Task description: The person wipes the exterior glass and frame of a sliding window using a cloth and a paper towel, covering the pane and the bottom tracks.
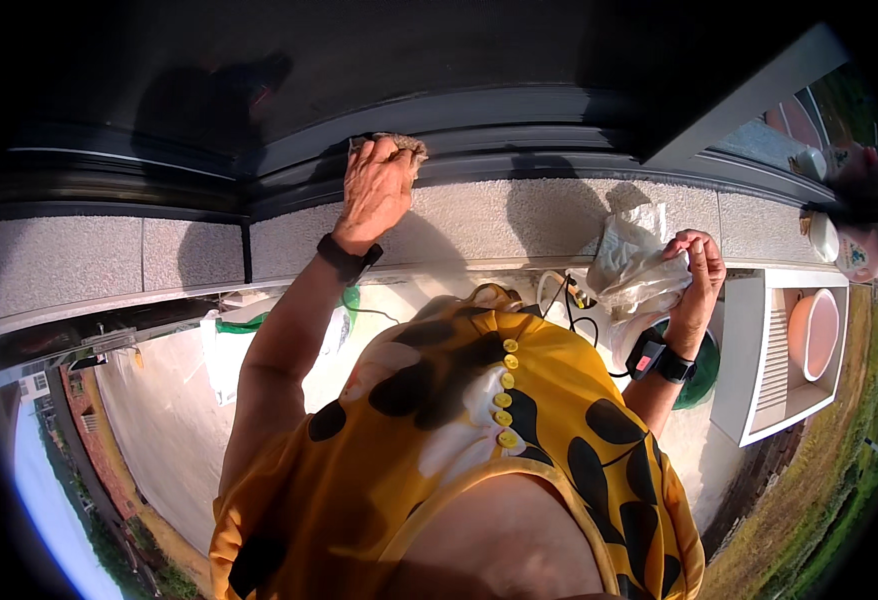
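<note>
My left hand [377,187] presses a crumpled brown cloth [413,150] against the dark metal rail [484,142] at the foot of a window. Its fingers curl over the cloth and hide most of it. Below that rail runs a speckled stone sill [469,217], which carries the shadows of my arms. Over the sill's front edge, my right hand [698,270] grips a crumpled whitish cloth or thin bag [638,262] between thumb and fingers. The whitish piece hangs loosely to the left of that hand.
At the sill's right end stand a white container [823,236] and a pinkish bottle [859,253] with a red cap. Below them is a white washboard sink [750,360] holding a pink basin [821,334]. A green bucket [698,375], partly hidden, and a black cable [585,322] are near my right arm.
</note>
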The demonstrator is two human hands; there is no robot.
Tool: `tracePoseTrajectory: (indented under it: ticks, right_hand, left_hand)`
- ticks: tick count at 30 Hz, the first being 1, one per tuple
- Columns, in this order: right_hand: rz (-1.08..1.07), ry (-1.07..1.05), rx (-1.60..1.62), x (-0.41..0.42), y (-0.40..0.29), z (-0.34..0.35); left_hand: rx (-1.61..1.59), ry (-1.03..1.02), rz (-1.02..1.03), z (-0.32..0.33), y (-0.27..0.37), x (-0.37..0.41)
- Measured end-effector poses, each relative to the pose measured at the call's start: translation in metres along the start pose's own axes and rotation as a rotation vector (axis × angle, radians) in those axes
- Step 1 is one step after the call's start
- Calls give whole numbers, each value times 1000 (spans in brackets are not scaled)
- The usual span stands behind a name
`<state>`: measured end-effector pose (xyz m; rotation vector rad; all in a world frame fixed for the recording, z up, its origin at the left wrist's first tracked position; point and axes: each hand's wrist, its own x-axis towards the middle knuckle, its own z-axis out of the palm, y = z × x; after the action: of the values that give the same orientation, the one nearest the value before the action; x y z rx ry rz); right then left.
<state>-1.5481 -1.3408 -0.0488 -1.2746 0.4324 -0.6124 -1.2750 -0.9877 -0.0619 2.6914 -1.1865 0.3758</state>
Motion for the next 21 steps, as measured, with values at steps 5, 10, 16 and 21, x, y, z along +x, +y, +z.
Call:
tracePoseTrajectory:
  ticks: [5, 10, 16, 21]
  right_hand:
    - [-9, 52, 11, -18, -7, -8]
    - [-74, 56, 4, -30, -13, -12]
    - [-559, -367, 417, -90, -81, -35]
    - [-357, -34, 408, -89, -80, -7]
  left_hand:
    - [-125, -66, 264, 16, 94, 69]
    - [-186, -124, 426, 59, 190, 137]
    - [-348, 88, 479, 28, 229, 126]
    - [147, 51, 549, 65, 265, 115]
